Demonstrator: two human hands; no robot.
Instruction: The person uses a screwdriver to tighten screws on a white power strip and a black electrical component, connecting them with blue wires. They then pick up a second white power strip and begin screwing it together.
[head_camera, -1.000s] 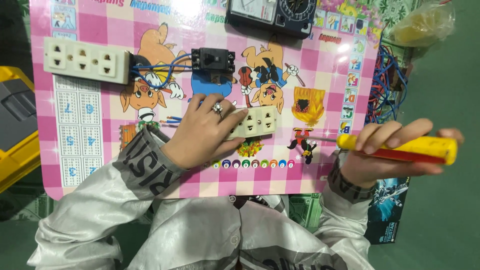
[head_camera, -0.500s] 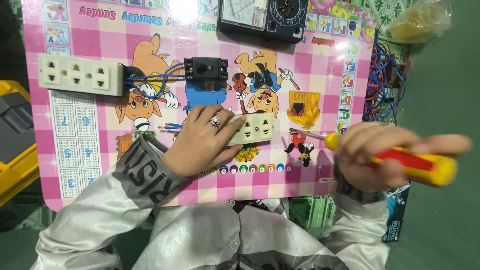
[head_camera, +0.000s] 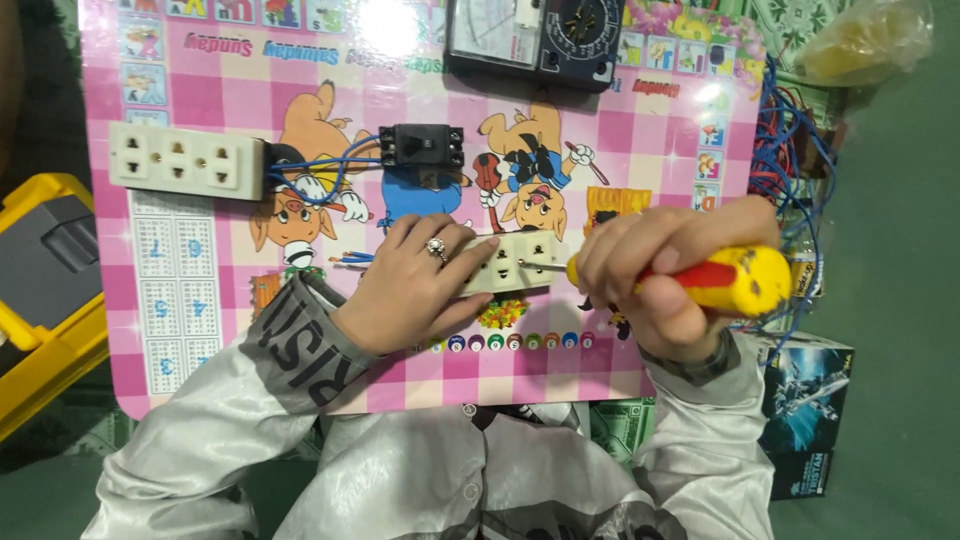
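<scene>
socket strip (head_camera: 515, 262) under left hand (head_camera: 415, 290) fingers | screwdriver (head_camera: 700, 280) in right hand (head_camera: 660, 275)

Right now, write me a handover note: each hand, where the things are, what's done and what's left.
Left hand: flat on the small cream socket block, pinning it to the pink board.
Right hand: gripping the yellow-and-red screwdriver, tip against the block's right end.
Elsewhere on the board: long cream socket strip wired by blue wires to the black breaker; meter at the top edge.
Done: strip and breaker joined.
Left: loose blue wire ends lie beside the small block, seemingly unconnected.
</scene>
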